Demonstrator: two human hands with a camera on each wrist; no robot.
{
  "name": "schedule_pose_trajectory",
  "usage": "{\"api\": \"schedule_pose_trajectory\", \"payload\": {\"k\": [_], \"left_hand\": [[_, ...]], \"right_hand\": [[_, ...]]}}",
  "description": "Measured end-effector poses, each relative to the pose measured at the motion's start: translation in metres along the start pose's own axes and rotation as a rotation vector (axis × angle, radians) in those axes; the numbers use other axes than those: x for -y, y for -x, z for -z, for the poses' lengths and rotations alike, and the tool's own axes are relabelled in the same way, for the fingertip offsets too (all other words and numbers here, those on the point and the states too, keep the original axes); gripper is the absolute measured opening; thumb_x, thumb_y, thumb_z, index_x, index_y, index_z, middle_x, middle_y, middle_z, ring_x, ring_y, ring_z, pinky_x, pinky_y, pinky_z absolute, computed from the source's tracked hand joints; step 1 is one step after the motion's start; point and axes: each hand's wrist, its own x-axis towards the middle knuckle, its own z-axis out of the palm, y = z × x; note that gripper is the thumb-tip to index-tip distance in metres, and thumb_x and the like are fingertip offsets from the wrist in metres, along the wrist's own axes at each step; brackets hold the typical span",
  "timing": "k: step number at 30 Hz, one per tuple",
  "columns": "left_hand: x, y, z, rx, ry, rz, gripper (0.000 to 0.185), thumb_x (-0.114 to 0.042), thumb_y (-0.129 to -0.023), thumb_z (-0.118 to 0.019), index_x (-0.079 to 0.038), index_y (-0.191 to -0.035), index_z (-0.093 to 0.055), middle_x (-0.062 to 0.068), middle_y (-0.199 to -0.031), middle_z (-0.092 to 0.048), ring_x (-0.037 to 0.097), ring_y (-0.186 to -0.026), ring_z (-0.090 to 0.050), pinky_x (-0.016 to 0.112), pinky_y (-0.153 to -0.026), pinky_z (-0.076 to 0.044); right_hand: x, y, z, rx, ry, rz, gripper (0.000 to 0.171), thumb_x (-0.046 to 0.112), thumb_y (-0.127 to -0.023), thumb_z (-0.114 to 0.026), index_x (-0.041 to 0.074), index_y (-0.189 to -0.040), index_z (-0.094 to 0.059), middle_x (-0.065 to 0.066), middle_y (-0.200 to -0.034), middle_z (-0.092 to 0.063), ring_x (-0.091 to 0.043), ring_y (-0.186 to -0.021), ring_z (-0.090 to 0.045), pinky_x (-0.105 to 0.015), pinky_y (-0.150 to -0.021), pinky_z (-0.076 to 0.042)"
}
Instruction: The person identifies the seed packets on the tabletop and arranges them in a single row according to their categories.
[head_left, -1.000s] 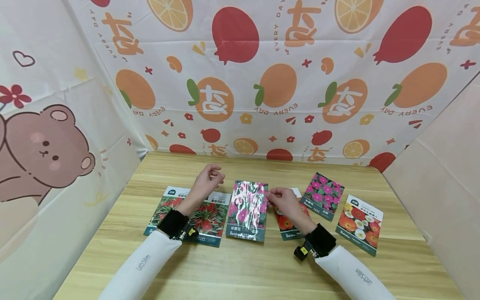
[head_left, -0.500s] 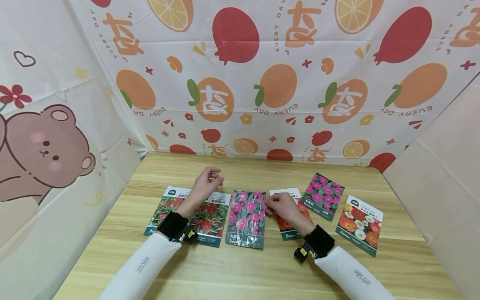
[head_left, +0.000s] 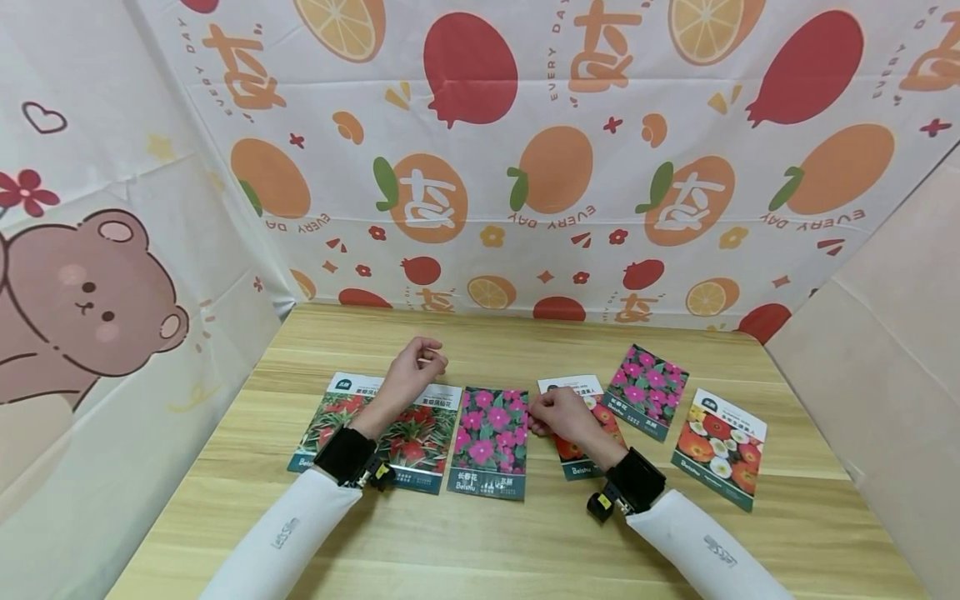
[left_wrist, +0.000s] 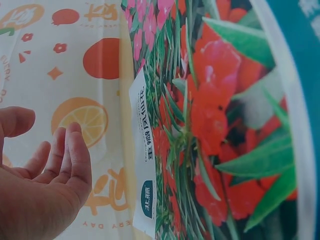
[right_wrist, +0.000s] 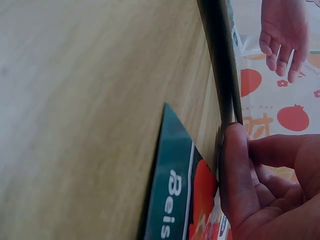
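In the head view, my right hand pinches the right edge of a seed packet with pink flowers, between thumb and finger. The right wrist view shows this packet almost edge-on, above the tabletop. My left hand holds nothing; its fingers are loosely bent above the top of two overlapping seed packets with red flowers. In the left wrist view, one red-flower packet fills the right side. Partly hidden beneath my right hand lies a seed packet with orange-red poppies.
Farther right on the wooden table lie a second pink-flower packet, tilted, and another poppy packet. A fruit-print cloth hangs behind the table, and a bear-print cloth stands at the left.
The pinched pink-flower packet has come toward me and slightly left, lying flatter beside the red-flower packets. My right hand has shifted slightly with it. The left hand has hardly moved.
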Motion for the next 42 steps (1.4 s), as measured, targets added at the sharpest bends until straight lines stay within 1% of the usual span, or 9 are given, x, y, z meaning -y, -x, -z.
{"api": "schedule_pose_trajectory", "payload": {"k": [7, 12, 17, 20, 22, 26, 32, 39, 42], "left_hand": [[-0.003, 0.001, -0.004, 0.001, -0.046, -0.019, 0.037, -0.021, -0.109, -0.056, -0.007, -0.142, -0.049, 0.017, -0.124, -0.060, 0.040, -0.118, -0.060, 0.053, -0.101, -0.049], [-0.002, 0.001, -0.006, 0.008, -0.098, -0.032, 0.038, -0.025, -0.110, -0.056, -0.007, -0.143, -0.050, 0.015, -0.128, -0.060, 0.034, -0.118, -0.059, 0.047, -0.099, -0.050], [-0.002, 0.002, -0.004, 0.011, -0.134, -0.063, 0.037, -0.025, -0.110, -0.055, -0.007, -0.142, -0.050, 0.015, -0.129, -0.059, 0.029, -0.118, -0.058, 0.044, -0.099, -0.050], [-0.003, 0.003, -0.004, 0.020, -0.107, -0.064, 0.036, -0.024, -0.110, -0.055, -0.007, -0.142, -0.050, 0.016, -0.129, -0.059, 0.031, -0.118, -0.058, 0.047, -0.101, -0.050], [-0.003, 0.004, -0.005, 0.028, -0.088, -0.059, 0.036, -0.023, -0.110, -0.054, -0.006, -0.142, -0.050, 0.016, -0.129, -0.059, 0.031, -0.118, -0.058, 0.049, -0.102, -0.049], [-0.003, 0.003, -0.007, 0.030, -0.079, -0.048, 0.036, -0.023, -0.110, -0.055, -0.007, -0.142, -0.051, 0.016, -0.129, -0.059, 0.030, -0.118, -0.058, 0.048, -0.102, -0.049], [0.000, 0.004, -0.007, 0.020, -0.083, -0.046, 0.035, -0.024, -0.110, -0.055, -0.008, -0.142, -0.051, 0.015, -0.129, -0.059, 0.030, -0.118, -0.057, 0.048, -0.102, -0.049], [-0.001, 0.006, -0.005, 0.012, -0.076, -0.024, 0.034, -0.024, -0.110, -0.056, -0.011, -0.141, -0.052, 0.013, -0.129, -0.059, 0.029, -0.117, -0.058, 0.048, -0.102, -0.049], [-0.002, 0.007, -0.005, 0.005, -0.083, -0.021, 0.032, -0.023, -0.109, -0.056, -0.011, -0.139, -0.054, 0.012, -0.127, -0.059, 0.032, -0.116, -0.059, 0.048, -0.100, -0.050]], "right_hand": [[0.005, 0.004, 0.004, -0.003, 0.102, 0.038, 0.031, 0.010, -0.107, -0.056, -0.002, -0.088, -0.076, -0.006, -0.075, -0.070, -0.013, -0.067, -0.064, -0.024, -0.066, -0.058], [0.008, 0.010, 0.016, -0.048, 0.137, 0.073, 0.029, 0.011, -0.107, -0.057, -0.002, -0.091, -0.077, -0.008, -0.078, -0.072, -0.017, -0.070, -0.068, -0.026, -0.066, -0.058], [0.011, 0.016, 0.035, -0.147, 0.293, 0.118, 0.026, 0.017, -0.108, -0.057, 0.000, -0.108, -0.076, -0.007, -0.087, -0.072, -0.020, -0.071, -0.064, -0.028, -0.060, -0.045], [0.009, 0.019, 0.047, -0.198, 0.367, 0.143, 0.028, 0.018, -0.109, -0.055, -0.001, -0.123, -0.071, -0.009, -0.091, -0.070, -0.019, -0.067, -0.055, -0.031, -0.059, -0.039], [0.007, 0.020, 0.055, -0.220, 0.406, 0.156, 0.029, 0.017, -0.109, -0.054, -0.001, -0.126, -0.069, -0.011, -0.093, -0.069, -0.018, -0.065, -0.052, -0.031, -0.059, -0.038], [0.000, 0.021, 0.073, -0.263, 0.485, 0.161, 0.028, 0.014, -0.108, -0.055, -0.003, -0.124, -0.069, -0.012, -0.093, -0.070, -0.016, -0.061, -0.048, -0.030, -0.055, -0.036], [-0.015, 0.025, 0.099, -0.339, 0.618, 0.219, 0.022, 0.008, -0.106, -0.059, -0.004, -0.119, -0.072, -0.014, -0.097, -0.072, -0.016, -0.069, -0.054, -0.033, -0.064, -0.040], [-0.027, 0.029, 0.121, -0.362, 0.709, 0.242, 0.022, 0.008, -0.106, -0.058, -0.001, -0.120, -0.072, -0.008, -0.086, -0.067, -0.015, -0.055, -0.041, -0.031, -0.054, -0.027], [-0.031, 0.026, 0.124, -0.341, 0.746, 0.262, 0.019, 0.008, -0.104, -0.062, 0.000, -0.117, -0.073, -0.009, -0.090, -0.070, -0.018, -0.062, -0.053, -0.032, -0.056, -0.038]]}}
